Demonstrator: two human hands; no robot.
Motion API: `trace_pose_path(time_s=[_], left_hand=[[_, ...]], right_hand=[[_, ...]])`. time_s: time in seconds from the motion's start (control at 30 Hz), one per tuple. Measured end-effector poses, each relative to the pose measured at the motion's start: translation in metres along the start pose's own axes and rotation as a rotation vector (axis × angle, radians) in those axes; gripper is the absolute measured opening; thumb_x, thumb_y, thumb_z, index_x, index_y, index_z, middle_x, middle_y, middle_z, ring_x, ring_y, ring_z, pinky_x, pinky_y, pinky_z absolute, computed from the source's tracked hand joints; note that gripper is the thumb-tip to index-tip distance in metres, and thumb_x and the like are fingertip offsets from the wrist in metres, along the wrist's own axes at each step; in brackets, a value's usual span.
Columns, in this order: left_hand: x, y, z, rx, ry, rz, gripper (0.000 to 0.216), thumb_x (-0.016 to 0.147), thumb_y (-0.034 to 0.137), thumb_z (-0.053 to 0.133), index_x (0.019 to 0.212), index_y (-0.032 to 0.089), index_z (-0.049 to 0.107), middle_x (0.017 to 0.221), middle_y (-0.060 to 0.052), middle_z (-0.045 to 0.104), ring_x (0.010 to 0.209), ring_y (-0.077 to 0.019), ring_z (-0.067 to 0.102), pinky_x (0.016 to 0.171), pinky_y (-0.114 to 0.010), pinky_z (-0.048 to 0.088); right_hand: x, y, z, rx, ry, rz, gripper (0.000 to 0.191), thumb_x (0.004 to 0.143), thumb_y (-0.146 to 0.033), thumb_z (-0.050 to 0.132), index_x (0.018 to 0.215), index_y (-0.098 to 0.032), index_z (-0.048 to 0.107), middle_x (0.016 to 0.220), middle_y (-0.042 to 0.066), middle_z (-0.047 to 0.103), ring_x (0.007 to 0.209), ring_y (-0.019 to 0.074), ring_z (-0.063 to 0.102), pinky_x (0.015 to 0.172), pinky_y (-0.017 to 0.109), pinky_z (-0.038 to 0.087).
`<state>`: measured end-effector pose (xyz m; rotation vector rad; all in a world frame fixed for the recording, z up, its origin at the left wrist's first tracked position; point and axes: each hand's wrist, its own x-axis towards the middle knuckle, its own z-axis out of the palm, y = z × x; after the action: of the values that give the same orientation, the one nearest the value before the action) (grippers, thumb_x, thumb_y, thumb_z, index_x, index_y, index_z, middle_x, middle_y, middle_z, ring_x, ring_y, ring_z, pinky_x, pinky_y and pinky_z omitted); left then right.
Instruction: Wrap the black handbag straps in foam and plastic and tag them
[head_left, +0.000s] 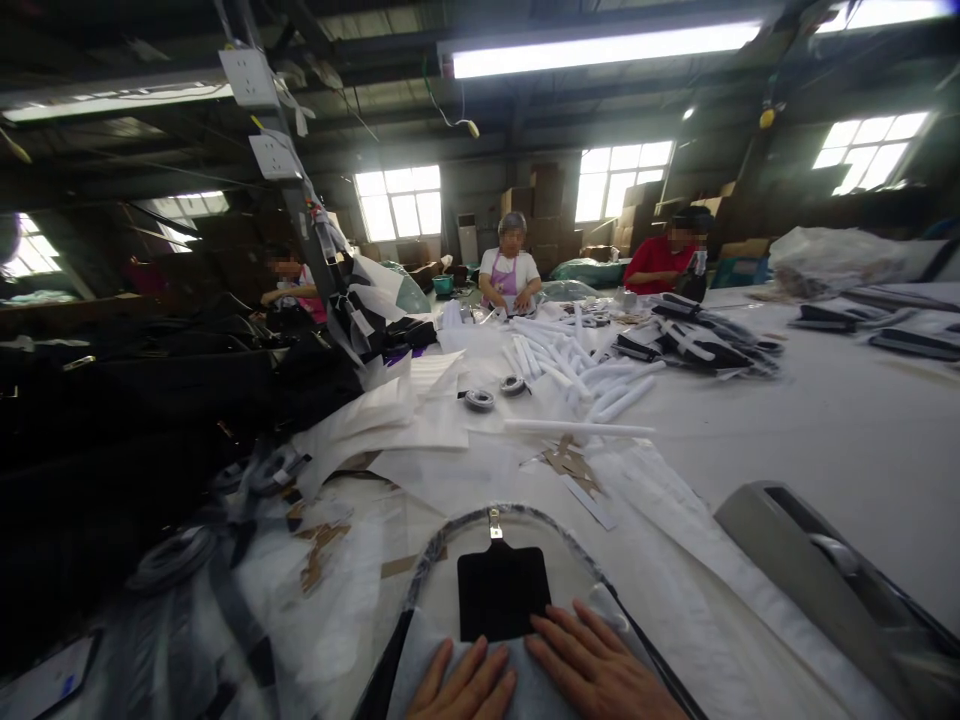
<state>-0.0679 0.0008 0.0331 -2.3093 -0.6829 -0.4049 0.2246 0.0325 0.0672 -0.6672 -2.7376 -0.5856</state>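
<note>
My left hand lies flat with its fingers stretched out on a thin white sheet. My right hand rests on the same sheet, fingers spread, its fingertips at the lower right corner of a black tag. The sheet covers part of a black item that looks like a bag; its body is mostly hidden at the bottom edge. A curved strap or handle wrapped in clear film arches around the tag. At the top of the arch, the tag hangs from a metal clip.
Grey tape dispenser-like device at right. White foam sheets, white tubes and rolled straps lie ahead. Dark bags are piled at left, beside a metal post. Several people work across the table.
</note>
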Motion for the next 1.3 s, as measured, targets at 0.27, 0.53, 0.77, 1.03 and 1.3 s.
trace_pose_path(time_s=[0.27,0.53,0.77,1.03,1.3], left_hand=[[0.004,0.0,-0.002,-0.028,0.029,-0.026,0.043,0.098,0.054,0.04,0.129,0.033,0.061,0.134,0.012,0.065,0.118,-0.0097,0.058,0.114,-0.025,0.034],[-0.001,0.0,0.001,-0.024,0.006,-0.004,0.044,0.098,0.053,0.041,0.134,0.032,0.057,0.138,0.011,0.062,0.12,-0.0103,0.058,0.109,-0.023,0.039],[0.001,0.001,0.001,-0.013,-0.007,-0.007,0.046,0.098,0.056,0.039,0.133,0.032,0.058,0.136,0.012,0.064,0.119,-0.0105,0.059,0.108,-0.024,0.04],[0.001,0.001,0.001,-0.045,0.011,-0.018,0.048,0.095,0.057,0.044,0.133,0.031,0.058,0.138,0.01,0.062,0.12,-0.011,0.057,0.111,-0.023,0.036],[0.01,0.0,-0.004,-0.063,0.046,-0.061,0.042,0.098,0.053,0.041,0.126,0.032,0.063,0.127,0.012,0.069,0.118,-0.0112,0.057,0.125,-0.033,0.013]], right_hand=[[-0.007,-0.002,0.005,0.202,-0.003,0.092,0.048,0.103,-0.032,0.047,0.15,-0.024,0.041,0.139,0.002,0.062,0.126,0.0166,0.058,0.107,0.027,0.042],[-0.005,-0.001,0.004,0.216,-0.07,0.085,0.048,0.103,-0.029,0.048,0.15,-0.024,0.041,0.142,0.002,0.058,0.127,0.0183,0.059,0.105,0.028,0.045],[-0.006,-0.002,0.0,0.266,-0.08,0.119,0.053,0.101,-0.036,0.05,0.152,-0.026,0.038,0.144,0.003,0.057,0.13,0.0197,0.056,0.109,0.029,0.042],[-0.002,-0.003,-0.013,0.336,-0.07,0.154,0.054,0.101,-0.039,0.05,0.152,-0.026,0.037,0.144,0.004,0.056,0.13,0.021,0.056,0.11,0.031,0.041],[-0.001,-0.003,-0.009,0.314,-0.083,0.144,0.056,0.1,-0.046,0.051,0.151,-0.026,0.04,0.144,0.004,0.056,0.131,0.021,0.056,0.109,0.03,0.043]])
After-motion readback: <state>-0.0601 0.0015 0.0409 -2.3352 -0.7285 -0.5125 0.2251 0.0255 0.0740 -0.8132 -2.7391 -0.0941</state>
